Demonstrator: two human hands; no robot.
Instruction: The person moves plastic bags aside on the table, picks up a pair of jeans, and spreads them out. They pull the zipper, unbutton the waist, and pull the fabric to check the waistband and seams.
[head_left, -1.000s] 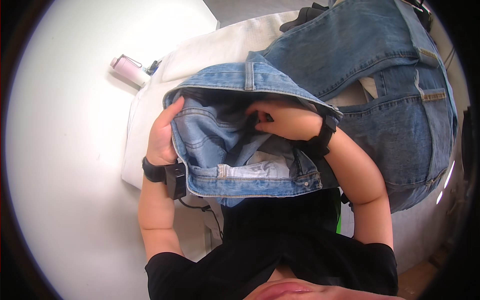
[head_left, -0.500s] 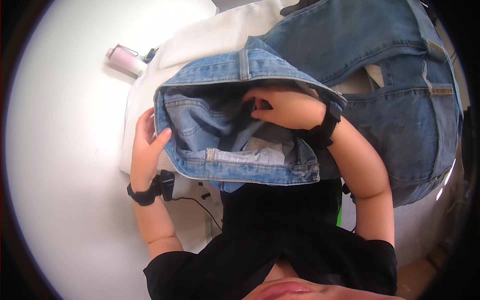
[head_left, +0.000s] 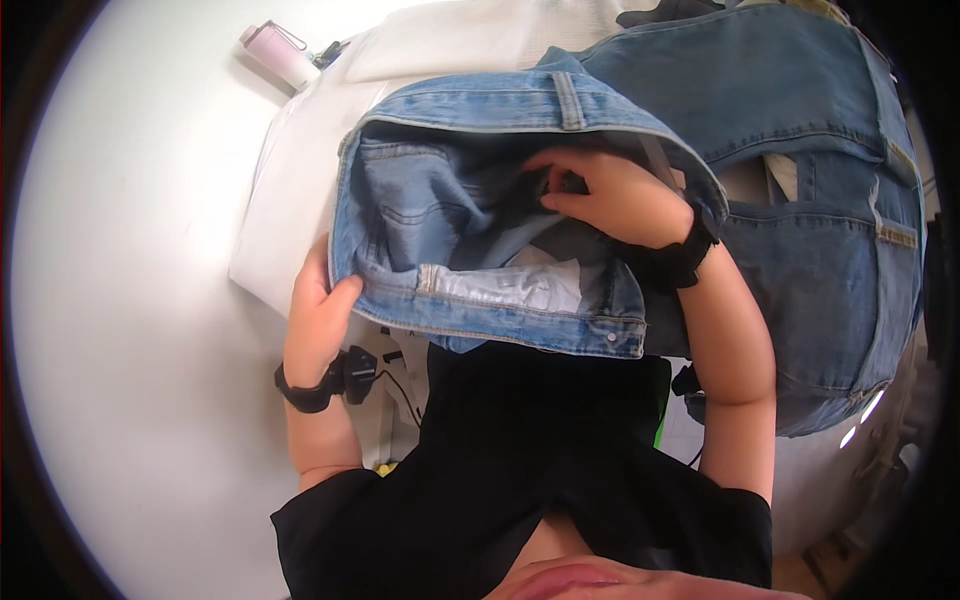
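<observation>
A pair of light-blue jeans (head_left: 480,103) is held with its waist opening spread wide toward me, showing the inside with its seams. My left hand (head_left: 322,312) grips the waistband at the left side, thumb on the near edge and fingers hidden behind the cloth. My right hand (head_left: 628,203) reaches into the opening from the right. Its fingers are curved and apart, with no object visible between them; the far fingertips are partly hidden in shadow. A pale inner lining (head_left: 515,287) shows near the front band, and a small metal button (head_left: 612,338) sits at its right end.
Darker blue jeans (head_left: 800,95) are heaped at the right on a table with a white cover (head_left: 295,180). A pink bottle (head_left: 280,58) stands at the far left by a white wall (head_left: 130,300). Behind my left wrist runs a black cable (head_left: 403,390).
The light-blue jeans and both hands appear further right and slightly higher in the picture. The surroundings have shifted in the picture too. My left hand keeps its grip; the right stays inside the waist.
</observation>
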